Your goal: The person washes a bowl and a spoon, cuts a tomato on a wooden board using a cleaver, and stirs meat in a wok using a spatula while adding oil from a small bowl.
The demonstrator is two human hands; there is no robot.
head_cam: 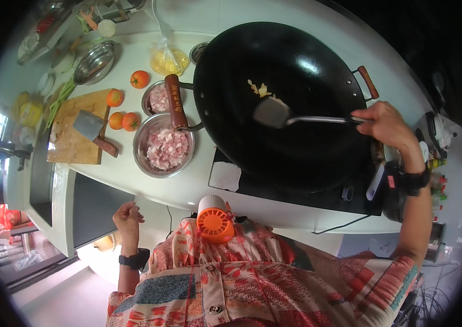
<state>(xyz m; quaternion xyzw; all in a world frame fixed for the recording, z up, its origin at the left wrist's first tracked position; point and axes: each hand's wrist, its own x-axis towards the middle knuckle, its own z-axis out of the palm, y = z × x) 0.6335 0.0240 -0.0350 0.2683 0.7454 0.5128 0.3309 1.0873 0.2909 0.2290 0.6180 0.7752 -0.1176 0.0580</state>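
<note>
My right hand (pixel 386 124) grips the dark handle end of a metal wok spatula (pixel 274 112) above the right side of a large black wok (pixel 296 163). The blade rests at the pale yellow chopped pieces (pixel 260 89), possibly garlic or ginger, on the wok's inner surface. The wok has two wooden side handles; the left one (pixel 176 102) juts over metal bowls of raw chopped meat (pixel 167 149). My left hand (pixel 128 220) hangs in front of the counter, fingers loosely curled, holding nothing.
Left of the bowls are several tomatoes (pixel 131 122) and a wooden cutting board (pixel 77 143) bearing a cleaver (pixel 92 128). A bag of yellow food (pixel 169 60) and a steel bowl (pixel 95 63) stand behind. The wok sits over a black cooktop (pixel 280 196). An orange fan (pixel 214 222) hangs at my chest.
</note>
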